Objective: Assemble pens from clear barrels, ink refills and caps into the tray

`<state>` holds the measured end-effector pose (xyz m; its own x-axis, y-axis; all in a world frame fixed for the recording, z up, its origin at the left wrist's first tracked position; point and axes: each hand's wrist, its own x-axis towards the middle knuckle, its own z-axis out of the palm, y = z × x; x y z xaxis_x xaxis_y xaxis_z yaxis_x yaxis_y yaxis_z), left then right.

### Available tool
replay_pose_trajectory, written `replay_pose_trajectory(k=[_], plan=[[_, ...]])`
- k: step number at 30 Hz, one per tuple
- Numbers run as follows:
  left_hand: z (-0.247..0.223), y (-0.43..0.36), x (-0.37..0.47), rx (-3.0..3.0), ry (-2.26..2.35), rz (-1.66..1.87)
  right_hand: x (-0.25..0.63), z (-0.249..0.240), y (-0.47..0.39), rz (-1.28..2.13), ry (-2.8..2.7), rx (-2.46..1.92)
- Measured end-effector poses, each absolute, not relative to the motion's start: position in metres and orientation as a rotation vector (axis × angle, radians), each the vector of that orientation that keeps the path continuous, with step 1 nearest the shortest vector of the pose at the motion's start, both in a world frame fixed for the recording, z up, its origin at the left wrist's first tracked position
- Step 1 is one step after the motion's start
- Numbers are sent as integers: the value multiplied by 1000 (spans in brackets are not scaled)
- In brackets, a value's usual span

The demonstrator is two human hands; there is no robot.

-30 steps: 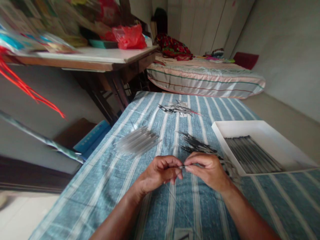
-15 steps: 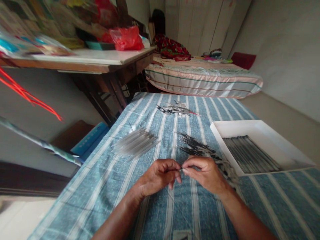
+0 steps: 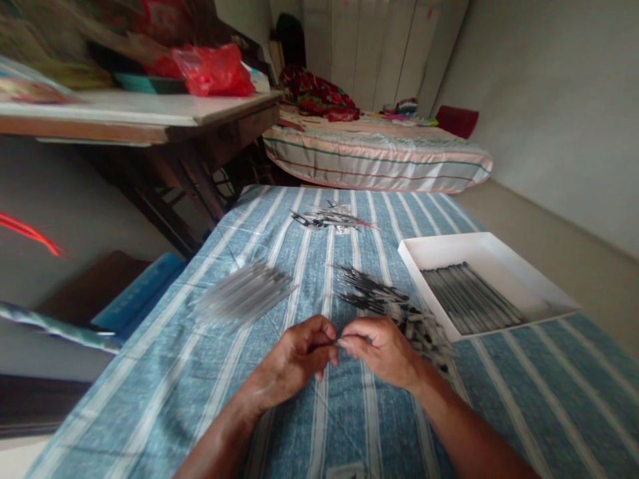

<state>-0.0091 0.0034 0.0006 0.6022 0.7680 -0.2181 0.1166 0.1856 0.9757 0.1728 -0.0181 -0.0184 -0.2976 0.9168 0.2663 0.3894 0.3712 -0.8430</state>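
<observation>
My left hand point(image 3: 309, 349) and my right hand point(image 3: 377, 346) meet fingertip to fingertip above the striped tablecloth point(image 3: 279, 406). Both are closed in a pinch around a small dark piece, mostly hidden by the fingers, whose kind I cannot make out. Just beyond the right hand is a pile of thin black pen-like parts point(image 3: 369, 289), with short grey and black pieces point(image 3: 429, 336) beside the wrist. To the left of the hands lies a bundle of translucent grey tubes point(image 3: 244, 293).
A white open box point(image 3: 539, 283) on the right holds a row of dark grey sticks point(image 3: 469, 296). Farther back lies a small heap of thin refill-like sticks point(image 3: 329, 217). A side table point(image 3: 219, 110) bearing a red plastic bag point(image 3: 217, 70) stands at left; a bed point(image 3: 379, 150) is behind.
The whole view has shifted, so things appear farther left. My hands stay pinched together at nearly the same place over the cloth.
</observation>
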Motion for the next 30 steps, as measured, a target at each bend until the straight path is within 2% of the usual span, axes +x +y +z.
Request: replay_pose_trajectory(k=[30], plan=[[-7, 8, -8, 1459, 903, 490, 173, -24, -12, 909, -1830, -1329]])
